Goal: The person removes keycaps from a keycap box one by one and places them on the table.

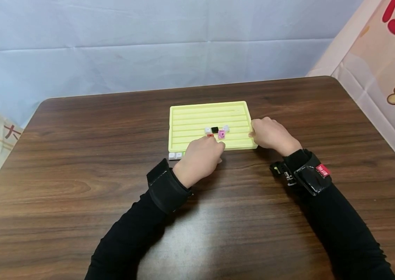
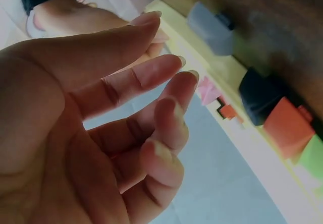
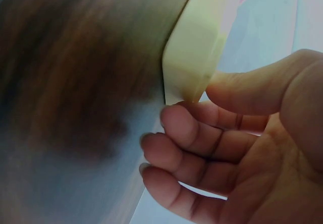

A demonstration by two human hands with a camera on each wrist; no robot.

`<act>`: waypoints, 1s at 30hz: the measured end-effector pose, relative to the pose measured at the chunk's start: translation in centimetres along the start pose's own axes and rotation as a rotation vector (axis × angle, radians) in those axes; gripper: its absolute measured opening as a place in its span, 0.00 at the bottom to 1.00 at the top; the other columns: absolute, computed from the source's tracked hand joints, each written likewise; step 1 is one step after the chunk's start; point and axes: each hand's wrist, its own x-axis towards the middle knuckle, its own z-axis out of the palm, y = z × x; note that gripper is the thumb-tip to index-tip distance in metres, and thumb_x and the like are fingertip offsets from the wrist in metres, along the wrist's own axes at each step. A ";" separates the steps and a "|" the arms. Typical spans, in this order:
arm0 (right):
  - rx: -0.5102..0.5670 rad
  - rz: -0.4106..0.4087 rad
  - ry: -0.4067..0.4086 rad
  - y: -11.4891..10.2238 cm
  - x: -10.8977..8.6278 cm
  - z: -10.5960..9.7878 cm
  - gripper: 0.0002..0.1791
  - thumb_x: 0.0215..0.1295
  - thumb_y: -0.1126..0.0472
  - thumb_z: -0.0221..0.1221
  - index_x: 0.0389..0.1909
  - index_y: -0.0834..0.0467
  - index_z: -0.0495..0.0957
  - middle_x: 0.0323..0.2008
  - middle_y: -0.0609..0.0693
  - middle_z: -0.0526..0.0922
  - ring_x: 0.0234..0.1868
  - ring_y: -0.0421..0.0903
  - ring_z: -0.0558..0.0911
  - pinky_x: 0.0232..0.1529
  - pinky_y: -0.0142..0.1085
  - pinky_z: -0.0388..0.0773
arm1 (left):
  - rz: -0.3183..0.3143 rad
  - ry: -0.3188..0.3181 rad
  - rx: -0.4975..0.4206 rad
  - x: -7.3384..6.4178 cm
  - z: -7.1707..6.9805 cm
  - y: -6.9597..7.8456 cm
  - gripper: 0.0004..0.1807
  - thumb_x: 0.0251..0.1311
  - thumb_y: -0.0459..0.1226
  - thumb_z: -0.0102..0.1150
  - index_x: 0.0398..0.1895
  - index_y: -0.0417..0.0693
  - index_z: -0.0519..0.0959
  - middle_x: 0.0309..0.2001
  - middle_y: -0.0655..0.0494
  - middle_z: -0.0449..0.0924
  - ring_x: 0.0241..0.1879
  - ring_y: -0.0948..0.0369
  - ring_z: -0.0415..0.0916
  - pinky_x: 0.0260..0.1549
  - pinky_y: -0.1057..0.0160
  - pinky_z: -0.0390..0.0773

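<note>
A pale yellow ridged tray [image 1: 211, 112] lies on the table. In it are several keycaps, among them a black keycap [image 1: 214, 130] and a pink keycap [image 1: 221, 134]. My left hand [image 1: 202, 157] is at the tray's front edge, its fingers loosely bent; the left wrist view shows a gap between thumb and fingertips with nothing held. Along that edge on the table stand a grey keycap [image 2: 211, 28], a dark keycap [image 2: 258, 95], a red-orange keycap [image 2: 287, 128] and a green keycap [image 2: 313, 158]. My right hand [image 1: 273, 135] pinches the tray's right side near its front corner, thumb on the rim.
White keycaps [image 1: 175, 156] show left of my left hand, in front of the tray. The brown wooden table [image 1: 78, 186] extends around the tray. A pale cloth [image 1: 141, 46] hangs behind, and a printed panel [image 1: 386, 93] stands along the right.
</note>
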 end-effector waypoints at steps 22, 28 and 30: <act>0.006 0.007 -0.001 0.0 0.0 -0.1 0.07 0.66 0.65 0.51 0.37 0.67 0.71 0.22 0.56 0.68 0.21 0.49 0.67 0.25 0.38 0.61 | -0.011 0.021 0.053 0.7 1.2 -0.3 0.10 0.62 0.28 0.48 0.34 0.46 0.80 0.30 0.51 0.77 0.32 0.57 0.74 0.25 0.60 0.76; 0.003 0.007 -0.001 0.0 0.0 -0.1 0.07 0.66 0.65 0.51 0.35 0.66 0.70 0.21 0.56 0.68 0.20 0.49 0.68 0.24 0.37 0.62 | -0.014 0.027 0.042 0.9 1.3 -0.4 0.10 0.63 0.29 0.48 0.40 0.48 0.79 0.33 0.50 0.76 0.34 0.57 0.74 0.26 0.60 0.76; 0.004 0.006 -0.001 0.0 0.1 -0.1 0.06 0.66 0.65 0.51 0.34 0.66 0.70 0.21 0.55 0.68 0.20 0.49 0.68 0.24 0.37 0.62 | -0.006 0.023 0.037 0.9 1.4 -0.4 0.11 0.64 0.30 0.48 0.41 0.49 0.79 0.33 0.50 0.76 0.35 0.57 0.73 0.26 0.60 0.76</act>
